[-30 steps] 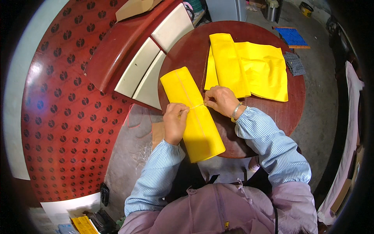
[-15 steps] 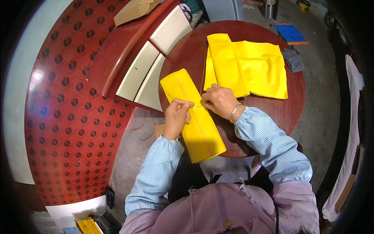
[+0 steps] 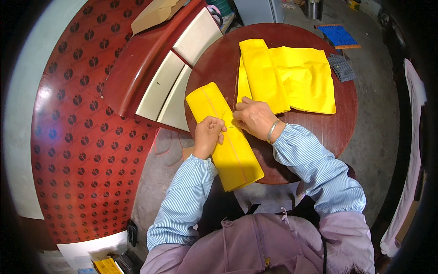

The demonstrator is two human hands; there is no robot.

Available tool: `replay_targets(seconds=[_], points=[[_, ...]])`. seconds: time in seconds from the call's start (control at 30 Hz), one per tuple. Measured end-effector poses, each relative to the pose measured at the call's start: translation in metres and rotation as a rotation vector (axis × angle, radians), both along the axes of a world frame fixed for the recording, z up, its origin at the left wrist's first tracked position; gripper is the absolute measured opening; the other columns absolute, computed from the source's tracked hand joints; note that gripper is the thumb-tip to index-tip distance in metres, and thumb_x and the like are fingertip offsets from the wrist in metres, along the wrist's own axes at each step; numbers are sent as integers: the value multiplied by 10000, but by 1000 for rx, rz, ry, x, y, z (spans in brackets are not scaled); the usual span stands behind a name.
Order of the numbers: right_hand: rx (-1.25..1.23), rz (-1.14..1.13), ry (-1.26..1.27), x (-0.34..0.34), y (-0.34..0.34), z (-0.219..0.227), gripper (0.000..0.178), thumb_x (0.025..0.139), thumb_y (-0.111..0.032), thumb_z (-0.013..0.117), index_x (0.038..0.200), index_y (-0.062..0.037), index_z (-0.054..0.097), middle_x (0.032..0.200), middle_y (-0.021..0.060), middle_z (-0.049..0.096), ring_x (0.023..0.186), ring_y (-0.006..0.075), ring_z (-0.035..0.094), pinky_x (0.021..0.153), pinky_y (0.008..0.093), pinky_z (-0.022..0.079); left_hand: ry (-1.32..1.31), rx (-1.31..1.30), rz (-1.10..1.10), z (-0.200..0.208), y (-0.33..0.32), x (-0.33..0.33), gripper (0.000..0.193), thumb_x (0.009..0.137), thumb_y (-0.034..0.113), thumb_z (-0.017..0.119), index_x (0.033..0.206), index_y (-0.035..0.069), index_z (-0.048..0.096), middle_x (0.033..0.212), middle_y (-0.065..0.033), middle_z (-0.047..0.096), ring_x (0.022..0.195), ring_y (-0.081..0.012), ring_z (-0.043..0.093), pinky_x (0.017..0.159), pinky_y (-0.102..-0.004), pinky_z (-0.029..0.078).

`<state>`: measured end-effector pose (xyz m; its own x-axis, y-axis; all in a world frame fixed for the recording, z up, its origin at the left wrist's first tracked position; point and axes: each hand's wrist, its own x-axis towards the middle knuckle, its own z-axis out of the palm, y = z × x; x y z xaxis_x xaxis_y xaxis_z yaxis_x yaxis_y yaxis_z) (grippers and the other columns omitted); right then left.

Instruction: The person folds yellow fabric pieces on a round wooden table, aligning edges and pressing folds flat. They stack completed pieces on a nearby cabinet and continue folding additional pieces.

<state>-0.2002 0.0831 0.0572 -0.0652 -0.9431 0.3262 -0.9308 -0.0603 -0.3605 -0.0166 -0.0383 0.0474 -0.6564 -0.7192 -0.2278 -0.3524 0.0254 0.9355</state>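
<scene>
A long folded yellow cloth [image 3: 237,160] lies slantwise across the near left part of the round dark-red table [image 3: 319,132], its near end hanging past the rim. My left hand [image 3: 208,135] pinches the cloth's middle from the left edge. My right hand [image 3: 254,117], a bangle on its wrist, presses and grips the same cloth from the right, fingers curled on its edge. Behind them lies a stack of more yellow cloths [image 3: 292,77], one folded narrow on top of a wider one.
A red bench with cream cushions [image 3: 169,86] stands against the table's left side. A red patterned wall panel [image 3: 86,137] curves along the left. A blue mat [image 3: 337,34] and a grey pad [image 3: 341,67] lie on the concrete floor beyond the table.
Both hands have stayed on the middle of the long cloth; my left hand has closed tighter into a pinch, and the cloth has barely shifted.
</scene>
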Motion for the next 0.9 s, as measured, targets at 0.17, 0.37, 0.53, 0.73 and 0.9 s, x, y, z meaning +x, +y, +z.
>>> replay_targets(seconds=[0.17,0.37,0.53,0.73,0.9], points=[[-323,210,-143,13,-12,-10,167,909,-138,752,1069,-91,760,1257,64,692,1205,249,611,874,369,606,-110,-79,-107,8,-1,1,170,1062,132,643,984,-4,710,751,-46,698,510,-68,545,462,-214,379],[-129,33,-440,20,-27,-35,214,944,-156,744,1123,-56,683,1045,150,743,880,304,726,800,395,587,-152,-20,-162,11,-5,4,156,1026,114,704,1073,-28,749,813,-58,733,596,-87,621,513,-220,409],[-39,-24,-872,14,-21,-36,207,929,-172,815,1052,-32,725,763,111,713,669,178,669,641,326,536,-48,156,-39,8,-7,6,159,1016,149,732,1074,1,740,861,-73,749,626,-108,671,476,-213,415],[-57,-31,-740,19,-3,-38,148,839,-179,821,901,-49,787,867,154,773,793,333,753,758,416,592,43,192,7,-2,-8,11,74,943,23,781,981,20,718,872,-80,751,680,-106,682,523,-211,451],[-69,-123,-421,28,10,-32,85,867,-167,777,900,-94,806,1038,109,768,1004,333,692,860,433,570,76,-155,44,-7,10,6,117,894,-38,772,863,3,667,818,-82,741,708,-123,670,655,-260,530]])
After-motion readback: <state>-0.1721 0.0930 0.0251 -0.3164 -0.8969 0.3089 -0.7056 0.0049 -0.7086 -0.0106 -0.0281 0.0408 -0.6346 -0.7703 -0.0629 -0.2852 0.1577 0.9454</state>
